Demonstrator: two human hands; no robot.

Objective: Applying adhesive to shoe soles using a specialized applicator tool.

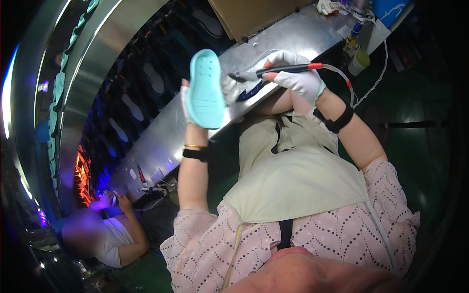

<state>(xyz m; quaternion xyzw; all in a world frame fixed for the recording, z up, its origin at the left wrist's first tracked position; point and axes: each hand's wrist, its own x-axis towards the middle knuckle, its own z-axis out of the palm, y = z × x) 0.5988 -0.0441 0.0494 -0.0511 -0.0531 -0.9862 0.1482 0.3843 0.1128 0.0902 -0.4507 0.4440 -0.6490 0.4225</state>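
In my left hand (185, 105), a turquoise shoe sole (205, 93) is held up, tilted, with small holes near its upper end. The sole hides most of that hand; only fingertips and a bit of white glove show at its left edge. My right hand (297, 80), in a white glove with bare fingertips, is closed round a slim black brush-like tool (288, 69). A red band marks the tool's rear, where a clear tube (342, 78) runs off. Its dark tip (238, 76) points at the sole, a short gap away.
A metal worktable (163, 124) runs diagonally behind my hands. Beyond it, a dark conveyor (141, 83) carries several soles. A cardboard box (259, 17) stands at the far side, a pale green container (359, 62) at far right. Another person (115, 234) works at lower left.
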